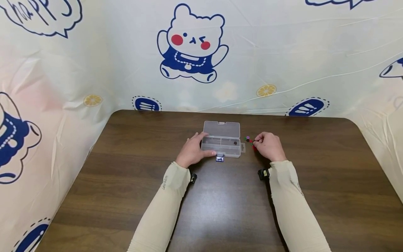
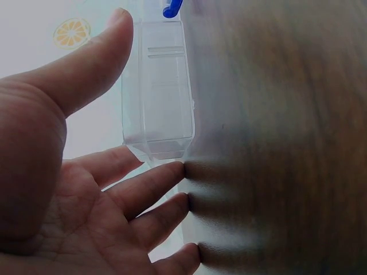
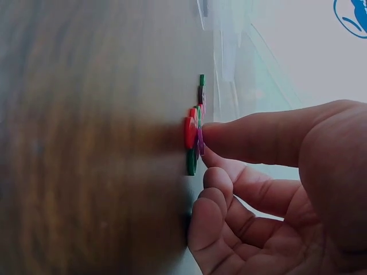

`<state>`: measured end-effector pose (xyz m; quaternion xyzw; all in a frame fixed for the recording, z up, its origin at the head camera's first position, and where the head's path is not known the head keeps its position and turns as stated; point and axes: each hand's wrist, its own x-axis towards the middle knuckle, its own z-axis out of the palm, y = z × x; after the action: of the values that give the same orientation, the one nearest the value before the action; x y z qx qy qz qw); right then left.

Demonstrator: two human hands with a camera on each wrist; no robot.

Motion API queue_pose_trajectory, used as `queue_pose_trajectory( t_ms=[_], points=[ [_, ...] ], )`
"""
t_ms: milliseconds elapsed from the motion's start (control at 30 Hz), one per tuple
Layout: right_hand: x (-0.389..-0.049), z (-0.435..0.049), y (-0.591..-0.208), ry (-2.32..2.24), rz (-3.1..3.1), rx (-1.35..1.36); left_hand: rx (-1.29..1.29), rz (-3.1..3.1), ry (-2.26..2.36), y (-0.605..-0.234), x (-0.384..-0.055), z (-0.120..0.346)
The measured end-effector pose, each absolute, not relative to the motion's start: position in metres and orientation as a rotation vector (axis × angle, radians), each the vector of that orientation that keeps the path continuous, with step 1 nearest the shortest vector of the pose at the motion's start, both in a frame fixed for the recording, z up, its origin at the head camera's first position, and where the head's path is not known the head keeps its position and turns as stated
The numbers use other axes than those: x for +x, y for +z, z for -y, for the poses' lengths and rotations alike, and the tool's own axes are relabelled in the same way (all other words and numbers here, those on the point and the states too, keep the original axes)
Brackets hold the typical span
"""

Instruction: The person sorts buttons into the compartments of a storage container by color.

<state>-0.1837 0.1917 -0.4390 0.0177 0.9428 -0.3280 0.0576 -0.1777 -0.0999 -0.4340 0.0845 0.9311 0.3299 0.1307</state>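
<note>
While the left hand (image 1: 192, 151) lay spread, the right hand (image 1: 270, 146) hid any grip. Pieces (image 3: 190, 133) toward the table's far edge (image 1: 296, 120) looked light, rim-pinchable.

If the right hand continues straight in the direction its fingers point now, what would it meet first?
The right hand would probably meet the small coloured pieces first, almost immediately; exact depth is unclear.

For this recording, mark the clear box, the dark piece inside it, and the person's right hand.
Clear box (image 1: 221, 130): head view, on the opened lid.
Dark piece (image 1: 235, 143): head view, on its visible middle.
Right hand (image 1: 269, 145): head view, on the back of it.
</note>
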Motion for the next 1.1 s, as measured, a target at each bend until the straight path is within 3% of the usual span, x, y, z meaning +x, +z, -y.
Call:
queue_pose_trajectory(
  t_ms=[1100],
  points=[
    [-0.1836, -0.1904, -0.4378, -0.937, -2.862, 0.043, 0.238, -2.709, 0.963, -0.4329, -0.1767, 0.1003]
  ],
)
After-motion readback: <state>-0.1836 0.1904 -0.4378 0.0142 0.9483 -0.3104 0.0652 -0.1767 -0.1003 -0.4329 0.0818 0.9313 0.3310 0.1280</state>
